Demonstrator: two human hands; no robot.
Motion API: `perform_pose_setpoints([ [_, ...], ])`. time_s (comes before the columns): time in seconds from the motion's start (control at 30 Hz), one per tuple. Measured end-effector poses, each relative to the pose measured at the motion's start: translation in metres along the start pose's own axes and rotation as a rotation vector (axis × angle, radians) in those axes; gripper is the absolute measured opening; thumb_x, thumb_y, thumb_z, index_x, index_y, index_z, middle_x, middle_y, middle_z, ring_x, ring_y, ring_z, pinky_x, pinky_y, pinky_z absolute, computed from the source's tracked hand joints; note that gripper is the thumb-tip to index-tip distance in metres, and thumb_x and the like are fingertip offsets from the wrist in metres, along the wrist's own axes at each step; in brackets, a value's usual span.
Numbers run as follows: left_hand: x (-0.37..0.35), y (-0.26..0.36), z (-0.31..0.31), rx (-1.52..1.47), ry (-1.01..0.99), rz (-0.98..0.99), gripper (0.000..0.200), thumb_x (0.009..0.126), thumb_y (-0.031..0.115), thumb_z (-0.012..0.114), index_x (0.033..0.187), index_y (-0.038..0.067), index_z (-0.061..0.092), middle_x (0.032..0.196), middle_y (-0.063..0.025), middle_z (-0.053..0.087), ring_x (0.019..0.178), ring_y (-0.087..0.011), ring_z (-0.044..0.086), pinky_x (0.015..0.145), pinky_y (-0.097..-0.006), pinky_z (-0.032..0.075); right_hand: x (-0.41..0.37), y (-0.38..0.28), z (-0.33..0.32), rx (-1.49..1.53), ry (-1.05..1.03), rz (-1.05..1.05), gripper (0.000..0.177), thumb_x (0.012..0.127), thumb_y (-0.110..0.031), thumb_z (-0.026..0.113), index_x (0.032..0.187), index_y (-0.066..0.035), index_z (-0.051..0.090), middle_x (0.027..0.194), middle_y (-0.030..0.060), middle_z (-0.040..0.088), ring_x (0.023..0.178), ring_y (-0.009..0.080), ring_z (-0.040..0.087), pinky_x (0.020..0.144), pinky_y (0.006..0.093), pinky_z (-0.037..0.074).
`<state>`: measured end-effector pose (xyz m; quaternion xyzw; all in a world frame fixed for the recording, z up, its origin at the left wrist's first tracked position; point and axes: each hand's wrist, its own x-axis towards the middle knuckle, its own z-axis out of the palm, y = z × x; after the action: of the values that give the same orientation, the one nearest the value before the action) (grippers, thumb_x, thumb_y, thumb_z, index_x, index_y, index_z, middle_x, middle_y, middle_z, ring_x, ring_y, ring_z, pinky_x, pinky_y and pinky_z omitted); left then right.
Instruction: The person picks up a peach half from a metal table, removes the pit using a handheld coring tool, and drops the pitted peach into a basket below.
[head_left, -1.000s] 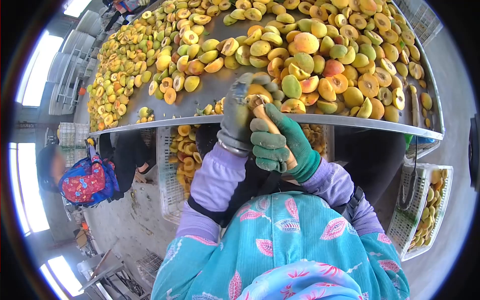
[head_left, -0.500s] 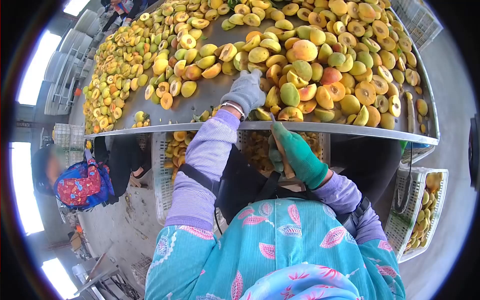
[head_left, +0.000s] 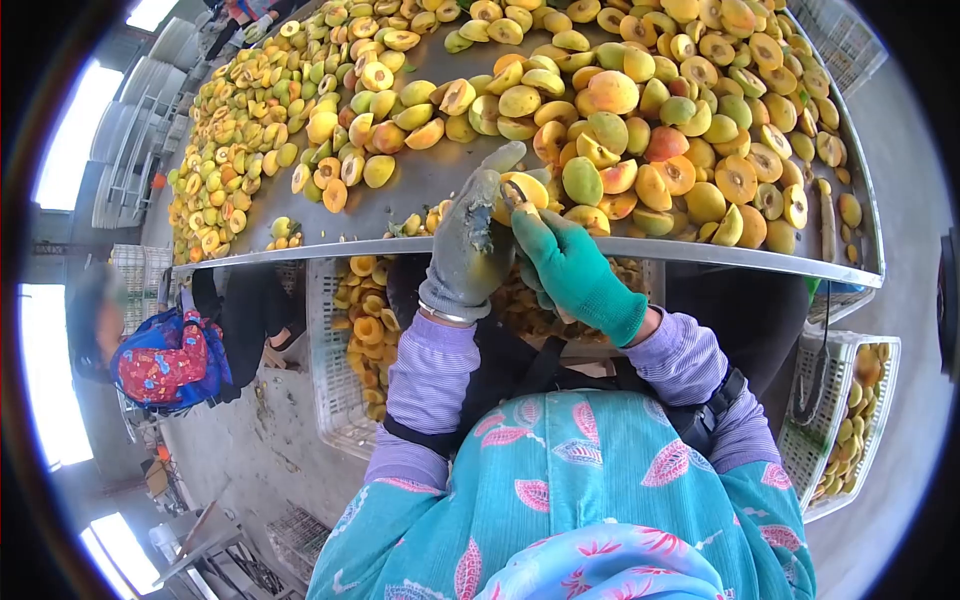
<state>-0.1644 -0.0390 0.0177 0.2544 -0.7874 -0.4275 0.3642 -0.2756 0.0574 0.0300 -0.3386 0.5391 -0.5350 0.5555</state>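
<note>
My left hand, in a grey glove with a dark, worn palm, is closed around a yellow apricot half above the table's front edge. Fingers wrapped, my right hand in a green glove grips a knife whose tip meets the cut face of that half. Much of the blade and handle is hidden by the glove. Just beyond both hands, halved apricots lie heaped on the metal table.
The table's raised metal rim runs across in front of me. Below it stands a white crate of apricot pieces. Another filled crate is on the right. A person with a blue-and-red backpack sits at the left.
My left hand has come back from the pile with an apricot half and turned palm inward. My right hand has risen, bringing the knife to the fruit.
</note>
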Motion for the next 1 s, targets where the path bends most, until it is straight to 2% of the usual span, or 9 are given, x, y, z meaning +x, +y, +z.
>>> perform_pose_setpoints([
  [0.1, -0.004, 0.006, -0.002, -0.092, 0.021, -0.120, 0.039, 0.105, 0.027, 0.043, 0.127, -0.004, 0.054, 0.111, -0.0163, 0.067, 0.096, -0.0206, 0.067, 0.087, -0.0321, 0.054, -0.003, -0.002, 0.003, 0.065, -0.062, 0.106, 0.048, 0.099, -0.054, 0.046, 0.099, -0.007, 0.055, 0.063, -0.0003, 0.051, 0.045, 0.0074, 0.045, 0.040, 0.0228, 0.038],
  [0.2, -0.005, -0.012, -0.011, -0.957, -0.106, -0.386, 0.036, 0.103, 0.022, 0.046, 0.128, -0.003, 0.053, 0.113, -0.0184, 0.067, 0.098, -0.0223, 0.067, 0.087, -0.0329, 0.055, -0.007, -0.002, 0.011, 0.043, -0.042, 0.114, 0.049, 0.099, -0.054, 0.047, 0.099, -0.006, 0.055, 0.063, -0.0011, 0.049, 0.045, 0.0067, 0.044, 0.040, 0.0220, 0.037],
  [0.3, -0.002, 0.025, 0.008, -0.834, 0.106, -0.329, 0.039, 0.103, 0.027, 0.047, 0.126, -0.004, 0.055, 0.111, -0.0177, 0.068, 0.093, -0.0218, 0.068, 0.083, -0.0328, 0.056, -0.005, -0.005, 0.002, -0.078, 0.016, 0.071, 0.047, 0.102, -0.042, 0.049, 0.094, 0.003, 0.059, 0.064, 0.0076, 0.055, 0.061, 0.0159, 0.056, 0.055, 0.0360, 0.045],
  [0.4, -0.003, 0.016, 0.000, 0.215, 0.009, 0.136, 0.037, 0.105, 0.027, 0.040, 0.123, -0.001, 0.057, 0.109, -0.0126, 0.069, 0.094, -0.0221, 0.069, 0.079, -0.0327, 0.056, 0.003, 0.014, -0.008, -0.260, 0.018, -0.081, 0.046, 0.102, -0.040, 0.049, 0.095, 0.005, 0.060, 0.068, 0.0163, 0.060, 0.061, 0.0270, 0.058, 0.058, 0.0413, 0.047],
  [0.5, -0.001, 0.025, -0.004, 0.375, 0.003, 0.148, 0.043, 0.105, 0.031, 0.037, 0.115, -0.003, 0.061, 0.102, -0.0124, 0.070, 0.089, -0.0188, 0.069, 0.079, -0.0306, 0.057, -0.001, 0.009, -0.008, -0.318, 0.015, -0.100, 0.045, 0.102, -0.038, 0.048, 0.096, 0.005, 0.060, 0.073, 0.0220, 0.063, 0.065, 0.0354, 0.060, 0.062, 0.0437, 0.048],
  [0.6, -0.006, 0.007, -0.003, -0.603, 0.035, -0.422, 0.036, 0.105, 0.024, 0.038, 0.107, -0.001, 0.063, 0.092, -0.0114, 0.071, 0.084, -0.0184, 0.070, 0.076, -0.0293, 0.057, -0.003, 0.015, -0.004, -0.325, 0.007, -0.203, 0.045, 0.102, -0.038, 0.049, 0.095, 0.005, 0.061, 0.074, 0.0229, 0.063, 0.067, 0.0358, 0.061, 0.064, 0.0424, 0.048],
  [0.7, -0.005, 0.007, 0.005, -0.519, 0.124, -0.341, 0.058, 0.104, 0.046, 0.038, 0.094, -0.002, 0.068, 0.082, -0.0124, 0.070, 0.072, -0.0210, 0.068, 0.070, -0.0317, 0.057, 0.002, 0.036, -0.003, -0.347, 0.018, -0.220, 0.042, 0.103, -0.035, 0.048, 0.099, 0.005, 0.061, 0.077, 0.0211, 0.064, 0.071, 0.0312, 0.063, 0.067, 0.0411, 0.049],
  [0.8, 0.001, 0.011, 0.002, -0.442, 0.045, -0.333, 0.057, 0.104, 0.044, 0.039, 0.091, -0.003, 0.069, 0.084, -0.0129, 0.070, 0.072, -0.0219, 0.068, 0.067, -0.0331, 0.057, -0.002, 0.034, -0.004, -0.285, 0.009, -0.213, 0.039, 0.103, -0.033, 0.047, 0.103, 0.004, 0.060, 0.081, 0.0204, 0.065, 0.074, 0.0299, 0.064, 0.067, 0.0407, 0.049],
  [1.0, 0.003, 0.012, 0.018, -0.543, 0.183, -0.319, 0.055, 0.104, 0.042, 0.040, 0.092, -0.003, 0.068, 0.083, -0.0129, 0.070, 0.071, -0.0221, 0.068, 0.067, -0.0324, 0.057, -0.008, 0.034, 0.008, -0.157, 0.179, -0.289, 0.037, 0.103, -0.033, 0.047, 0.105, 0.002, 0.059, 0.081, 0.0194, 0.063, 0.073, 0.0290, 0.061, 0.067, 0.0395, 0.048],
])
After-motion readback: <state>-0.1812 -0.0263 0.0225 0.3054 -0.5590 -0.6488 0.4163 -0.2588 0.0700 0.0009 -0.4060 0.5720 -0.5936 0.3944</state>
